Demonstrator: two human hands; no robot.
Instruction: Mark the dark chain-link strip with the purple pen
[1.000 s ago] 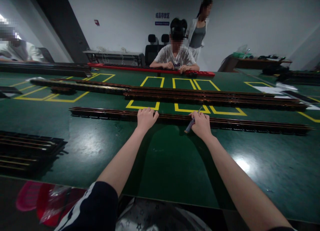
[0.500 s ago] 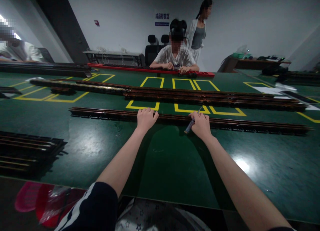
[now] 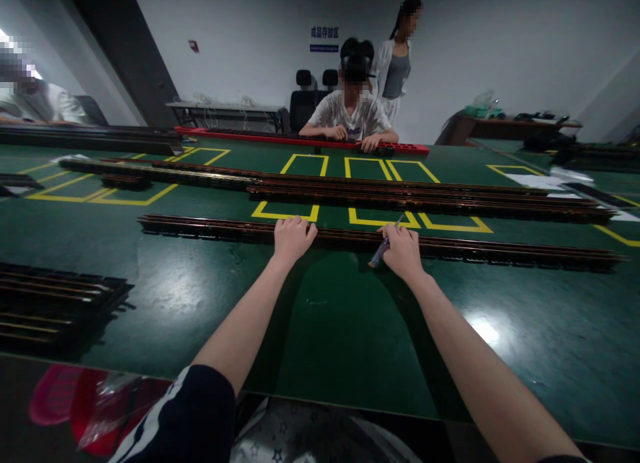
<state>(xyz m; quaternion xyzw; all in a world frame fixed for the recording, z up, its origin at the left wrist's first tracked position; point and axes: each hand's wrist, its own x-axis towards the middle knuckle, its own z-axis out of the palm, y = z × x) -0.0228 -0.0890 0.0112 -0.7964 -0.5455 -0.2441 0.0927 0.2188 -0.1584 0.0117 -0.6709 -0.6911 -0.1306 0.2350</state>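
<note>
Green tabletop point(image 3: 340, 316), marked with yellow outlined boxes point(image 3: 305, 183) toward its middle. Item in hand: one long dark rail point(image 3: 500, 251) with copper-coloured strips, lying flat and running nearly the full width of the tabletop, between the near edge and the centre. Left hand point(image 3: 291, 238): resting on the rail's near side, fingers curled over the top, grip closed loosely on the rail itself. Right hand point(image 3: 401, 248): set on the same rail a little further right, apart from the left; grip pinched around a small blue pen-like tool point(image 3: 379, 254), whose tip angles up toward the rail and whose butt points at the near edge. Whether the tip touches the rail cannot be told. Progress, as a judgement: work sits at about the rail's midpoint; nothing visible distinguishes finished from unfinished lengths, so the share done is uncertain. Further stock: several similar rails point(image 3: 425, 199) lying parallel toward the centre, and a stack of dark rails point(image 3: 55, 303) at the left near edge. At the far edge, a seated person point(image 3: 353, 113) handles a red rail point(image 3: 300, 140); another person point(image 3: 397, 63) stands behind.
</note>
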